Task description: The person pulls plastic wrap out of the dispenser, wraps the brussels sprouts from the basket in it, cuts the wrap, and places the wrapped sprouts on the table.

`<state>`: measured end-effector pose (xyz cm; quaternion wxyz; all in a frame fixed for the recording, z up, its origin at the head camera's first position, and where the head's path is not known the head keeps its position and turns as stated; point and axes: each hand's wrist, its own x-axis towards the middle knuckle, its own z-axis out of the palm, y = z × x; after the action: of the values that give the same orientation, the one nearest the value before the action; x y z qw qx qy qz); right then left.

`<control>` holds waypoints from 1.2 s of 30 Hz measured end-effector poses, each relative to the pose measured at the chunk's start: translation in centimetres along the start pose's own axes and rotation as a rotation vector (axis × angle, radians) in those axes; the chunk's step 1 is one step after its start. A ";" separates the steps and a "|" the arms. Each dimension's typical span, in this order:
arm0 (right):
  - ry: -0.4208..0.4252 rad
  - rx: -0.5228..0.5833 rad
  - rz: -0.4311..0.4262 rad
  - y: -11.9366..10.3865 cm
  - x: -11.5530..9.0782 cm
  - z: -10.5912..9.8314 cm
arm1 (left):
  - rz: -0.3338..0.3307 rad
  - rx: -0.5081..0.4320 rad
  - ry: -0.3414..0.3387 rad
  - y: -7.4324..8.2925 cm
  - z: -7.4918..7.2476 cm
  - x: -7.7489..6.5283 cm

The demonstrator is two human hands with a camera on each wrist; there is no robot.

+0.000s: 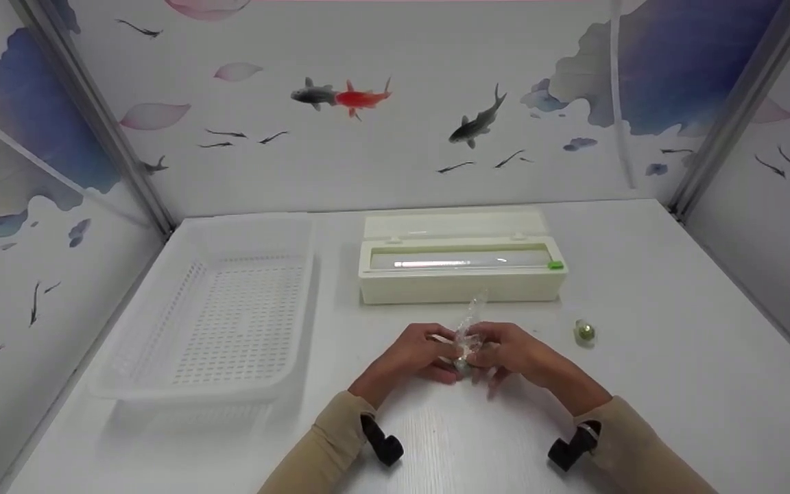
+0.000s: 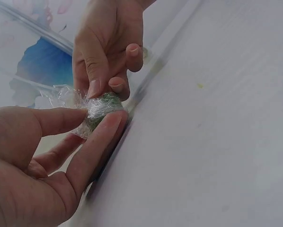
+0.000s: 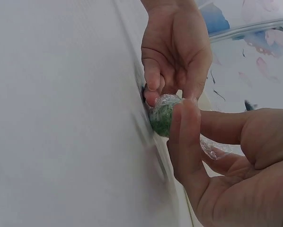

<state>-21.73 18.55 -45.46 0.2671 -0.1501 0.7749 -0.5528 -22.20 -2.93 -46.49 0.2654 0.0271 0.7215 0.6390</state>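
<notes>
A small green round item (image 3: 163, 120) wrapped in clear plastic film sits between both hands, low over the white table. My left hand (image 1: 417, 348) pinches it from the left with thumb and fingers. From the other side my right hand (image 1: 520, 350) grips the wrapped item and its film between thumb and fingers. A crumpled tail of film (image 1: 475, 310) sticks up past the fingertips in the head view. In the left wrist view the film (image 2: 100, 108) lies tight around the green surface. What exactly is inside the wrap cannot be told.
Behind the hands stands a cream film dispenser box (image 1: 463, 289), its lid (image 1: 457, 224) raised and a green slider (image 1: 555, 265) at its right end. Another small wrapped green ball (image 1: 584, 333) lies to the right. A white perforated basket (image 1: 182, 393) occupies the left side. Printed panels enclose the table.
</notes>
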 end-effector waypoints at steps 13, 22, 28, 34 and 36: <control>0.235 -0.130 0.054 -0.6 0.3 0.6 | 0.113 0.166 0.043 -0.1 -0.2 0.3; 0.266 -0.178 0.061 -0.9 0.0 0.8 | 0.076 0.116 0.045 -0.2 -0.2 0.1; 0.297 -0.226 0.078 -1.0 0.1 0.8 | 0.037 0.067 0.025 0.0 -0.4 0.1; 0.265 -0.242 0.033 -0.8 0.1 0.5 | 0.011 -0.003 0.011 -0.1 -0.4 0.1; 0.229 -0.243 0.022 -0.9 0.0 0.3 | 0.022 0.030 0.039 -0.1 -0.3 0.1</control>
<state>-21.60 17.95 -44.68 0.1629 -0.1089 0.8631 -0.4655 -22.40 -3.17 -46.62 0.2437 0.0267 0.7357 0.6314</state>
